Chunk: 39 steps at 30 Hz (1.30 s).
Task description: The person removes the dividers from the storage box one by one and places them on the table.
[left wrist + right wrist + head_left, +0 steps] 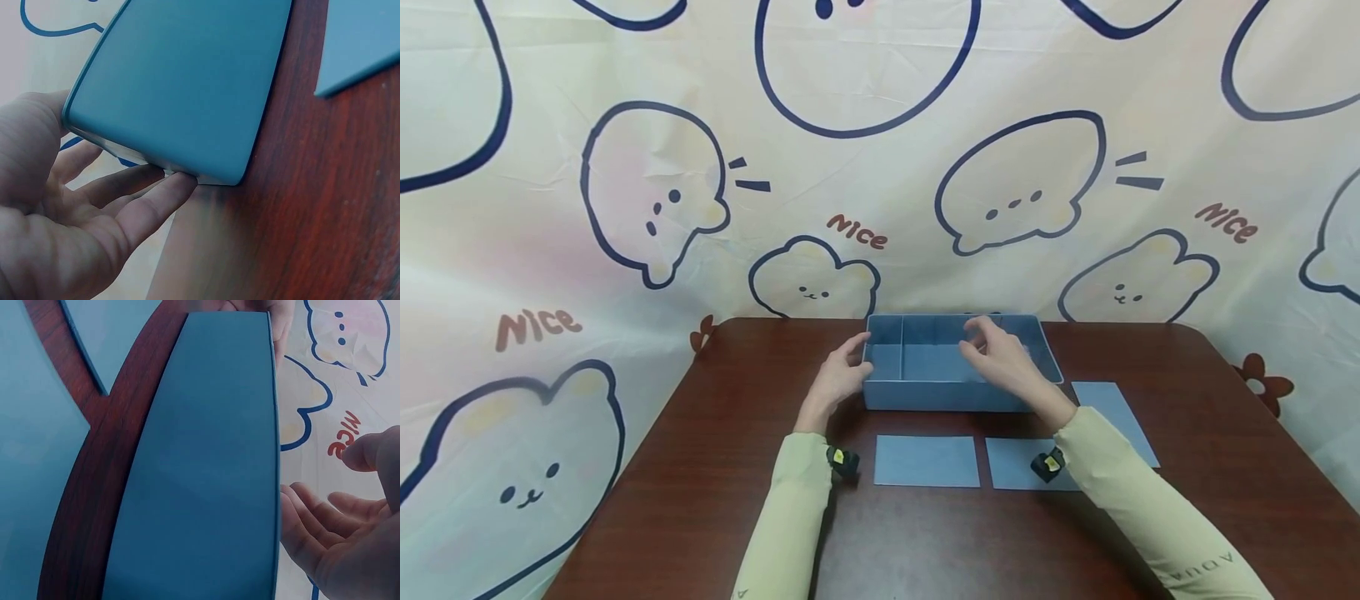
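Observation:
A blue box (943, 397) with a thin upright divider (901, 354) stands towards the back of the table. At its left end is my left hand (837, 379); in the left wrist view the fingertips (181, 181) touch the end wall and the thumb lies near the rim corner. Over the box's right part hovers my right hand (1003, 362), its fingers loosely curved and holding nothing. In the right wrist view this hand (350, 544) shows beyond the rim, thumb apart from the fingers; whether a fingertip touches the box I cannot tell.
Two flat blue rectangles (927, 461) lie side by side in front of the box, the right one (1011, 462) partly under my forearm. A third blue rectangle (1116, 417) lies right of the box. A patterned cloth (910, 192) hangs behind the brown table (700, 500).

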### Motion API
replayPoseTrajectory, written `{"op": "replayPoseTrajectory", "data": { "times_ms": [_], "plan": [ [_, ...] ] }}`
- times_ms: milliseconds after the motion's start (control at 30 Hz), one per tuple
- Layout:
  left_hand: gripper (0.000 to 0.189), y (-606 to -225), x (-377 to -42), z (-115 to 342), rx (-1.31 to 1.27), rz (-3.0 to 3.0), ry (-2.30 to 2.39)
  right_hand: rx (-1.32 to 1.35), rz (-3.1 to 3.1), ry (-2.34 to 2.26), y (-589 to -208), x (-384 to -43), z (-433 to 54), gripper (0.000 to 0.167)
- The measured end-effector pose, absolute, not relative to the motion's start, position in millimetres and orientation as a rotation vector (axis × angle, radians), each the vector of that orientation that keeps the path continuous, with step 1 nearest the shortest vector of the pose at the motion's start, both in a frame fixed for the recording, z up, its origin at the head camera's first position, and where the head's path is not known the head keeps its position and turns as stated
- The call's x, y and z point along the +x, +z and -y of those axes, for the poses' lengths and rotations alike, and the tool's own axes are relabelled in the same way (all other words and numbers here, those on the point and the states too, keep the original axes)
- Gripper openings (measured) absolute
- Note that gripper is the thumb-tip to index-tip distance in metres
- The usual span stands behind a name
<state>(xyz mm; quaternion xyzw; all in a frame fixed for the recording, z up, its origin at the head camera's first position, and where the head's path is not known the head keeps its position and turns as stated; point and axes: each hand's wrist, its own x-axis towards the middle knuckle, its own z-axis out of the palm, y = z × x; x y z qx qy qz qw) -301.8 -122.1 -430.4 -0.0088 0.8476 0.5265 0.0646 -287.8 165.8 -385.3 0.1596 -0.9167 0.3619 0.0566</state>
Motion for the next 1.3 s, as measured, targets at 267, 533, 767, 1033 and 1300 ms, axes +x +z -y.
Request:
{"op": "replayPoseTrajectory", "data": {
  "times_ms": [267, 533, 767, 1033, 1300],
  "plan": [
    [0.061, -431.2, -302.5, 122.5, -0.032, -2.555, 1.598, 0.518, 2.786, 1.133, -394.0, -294.0, -148.6, 0.044],
    [0.06, -430.2, -303.2, 121.3, -0.037, -2.553, 1.593, 0.496, 2.807, 1.19, -396.1, -298.0, -135.9, 0.052],
    [0.06, -430.4, -302.7, 122.6, -0.023, -2.565, 1.579, 0.467, 2.835, 1.208, -398.3, -304.4, -123.5, 0.055],
    [0.059, -430.2, -304.3, 122.7, -0.028, -2.555, 1.592, 0.436, 2.835, 1.289, -398.2, -310.8, -111.7, 0.056],
    [0.059, -429.8, -302.3, 123.5, -0.022, -2.548, 1.596, 0.434, 2.849, 1.371, -400.9, -313.4, -102.2, 0.055]
  ]
}}
